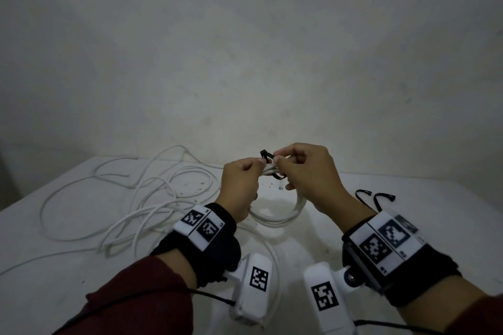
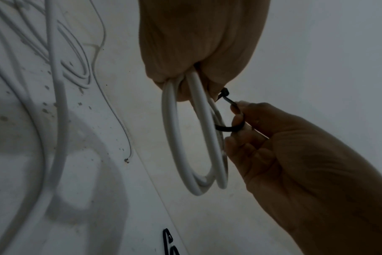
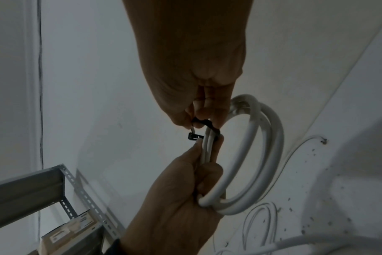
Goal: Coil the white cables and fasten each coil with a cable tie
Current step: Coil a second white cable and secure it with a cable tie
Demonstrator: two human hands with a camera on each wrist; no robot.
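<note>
Two hands are meeting at one spot, just above the centre of the head view, and we are holding the white coil (image 1: 275,219) up off the bench (image 1: 408,198) between them. Our left hand (image 1: 239,185) is curled tight round the gathered turns at the top of the coil, so the loop is hanging down toward us in the lower middle of that view. Our right hand (image 1: 304,171) is pinching the black cable tie (image 1: 268,155), which is wrapping round the bundle right beside the left fingertips. In the right wrist view the tie's square head (image 3: 193,136) is sticking out toward the left of the frame, just past the left thumb, while the strap (image 3: 204,123) is arching over the cable to the right fingers (image 3: 204,112). That is the relation we are judging the coming move to turn on: the tie's long axis is crossing the cable strands roughly at right angles, its tail is lying in the right hand, and its head is sitting nearer the left hand. We cannot tell whether the tail is already through the head. More loose white cable (image 1: 130,198) is lying at the left of the head view, and spare ties (image 1: 375,197) are resting at the right, nearer our right hand.
</note>
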